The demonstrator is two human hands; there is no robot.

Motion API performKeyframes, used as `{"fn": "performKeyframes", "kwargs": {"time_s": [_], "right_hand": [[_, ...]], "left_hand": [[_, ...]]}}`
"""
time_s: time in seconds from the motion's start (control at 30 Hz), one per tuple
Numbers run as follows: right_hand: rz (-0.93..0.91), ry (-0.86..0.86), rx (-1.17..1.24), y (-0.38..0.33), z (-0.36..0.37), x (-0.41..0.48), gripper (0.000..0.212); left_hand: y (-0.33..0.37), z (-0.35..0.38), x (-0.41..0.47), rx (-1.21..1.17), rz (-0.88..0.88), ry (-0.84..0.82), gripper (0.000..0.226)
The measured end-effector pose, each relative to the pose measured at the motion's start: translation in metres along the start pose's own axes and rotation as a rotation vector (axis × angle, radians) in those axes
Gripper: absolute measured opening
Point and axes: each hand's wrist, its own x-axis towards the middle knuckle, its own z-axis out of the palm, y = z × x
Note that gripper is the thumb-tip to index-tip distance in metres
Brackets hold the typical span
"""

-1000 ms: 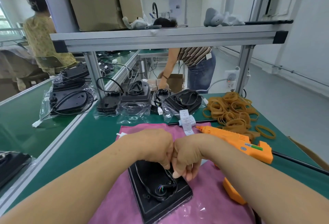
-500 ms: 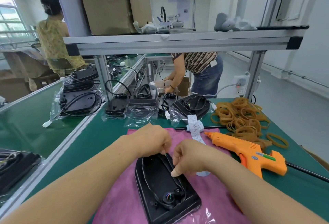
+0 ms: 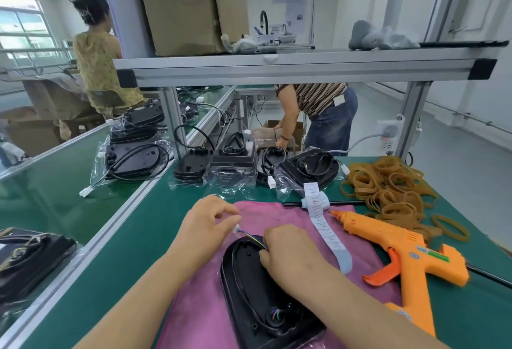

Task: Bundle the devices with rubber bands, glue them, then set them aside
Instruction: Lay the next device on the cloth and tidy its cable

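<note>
Device (image 3: 250,290): one, its one cable (image 3: 251,238) pinched by two hands (image 3: 206,226) (image 3: 288,251).

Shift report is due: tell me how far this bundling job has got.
Done: cable mostly coiled on the black device. In hand: left hand pinches the white connector, right hand holds the wires. Left: banding from the rubber bands, glue gun work, setting aside.

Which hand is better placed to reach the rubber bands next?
Right, probably: the right hand, holding the cable, sits nearer the rubber bands; the left hand pinches the white connector farther away.
</note>
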Motion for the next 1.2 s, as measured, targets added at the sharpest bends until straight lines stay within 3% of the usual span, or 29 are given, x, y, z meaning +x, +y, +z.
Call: {"fn": "performKeyframes", "kwargs": {"time_s": [0.13,0.27,0.47,0.67,0.83,0.97,1.1,1.2], "right_hand": [[-0.035,-0.025,-0.052,-0.006,-0.002,0.002,0.018],[-0.065,0.015,-0.021,-0.003,0.008,-0.001,0.016],[-0.037,0.092,0.252,0.007,0.023,-0.002,0.037],[-0.029,0.052,0.444,0.01,0.022,-0.004,0.052],[-0.027,0.073,0.619,0.011,0.023,-0.001,0.057],[0.112,0.12,0.697,0.019,0.026,0.001,0.04],[0.246,0.056,0.796,0.029,0.031,-0.001,0.033],[0.244,0.064,0.845,0.029,0.03,-0.004,0.029]], "left_hand": [[-0.009,0.005,-0.016,-0.03,0.008,-0.029,0.008],[-0.019,0.009,-0.023,-0.134,0.031,-0.022,0.025],[-0.014,0.015,-0.004,-0.427,-0.047,-0.055,0.032],[0.005,0.03,0.02,-0.366,0.003,-0.345,0.028],[0.005,0.041,0.025,-0.147,0.102,-0.535,0.046],[-0.004,0.045,0.022,-0.193,0.011,-0.407,0.027],[-0.008,0.034,0.019,-0.322,-0.101,-0.141,0.032],[-0.009,0.026,0.015,-0.343,-0.134,-0.092,0.029]]}}
